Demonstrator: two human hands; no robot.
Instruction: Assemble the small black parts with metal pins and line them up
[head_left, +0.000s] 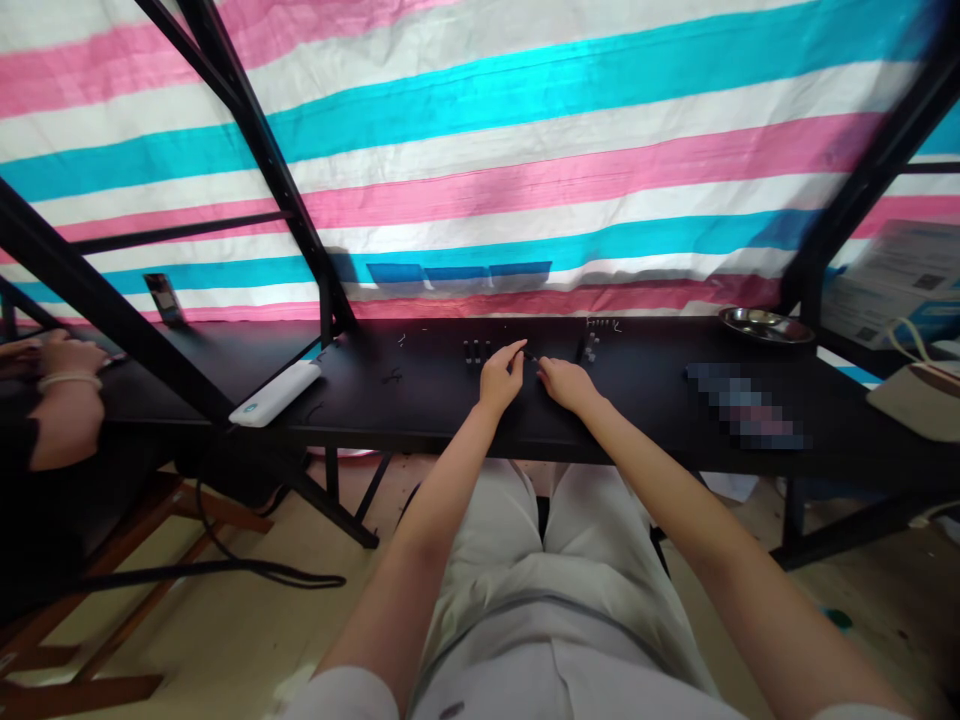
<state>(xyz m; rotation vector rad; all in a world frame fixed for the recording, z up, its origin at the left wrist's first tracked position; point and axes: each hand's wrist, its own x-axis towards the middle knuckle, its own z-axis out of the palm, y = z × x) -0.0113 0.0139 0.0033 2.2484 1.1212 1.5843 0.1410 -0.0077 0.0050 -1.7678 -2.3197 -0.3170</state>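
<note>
My left hand (501,378) and my right hand (564,383) meet over the black table (420,405), fingers pinched toward each other. Between their fingertips is a small dark piece (529,355), too small to name; both hands seem to grip it. Just left of my left hand stands a short row of small dark pieces with light ends (476,351). Beyond my right hand lies a cluster of small grey pieces (592,347). Behind that cluster, tiny light parts (601,322) form a row.
A shiny metal dish (765,326) sits at the back right, near a beige bag (919,400) and boxes (892,280). On the left lie a white oblong device (277,393) and thin dark bits (391,376). Black frame bars rise both sides. Another person's hand (71,355) shows far left.
</note>
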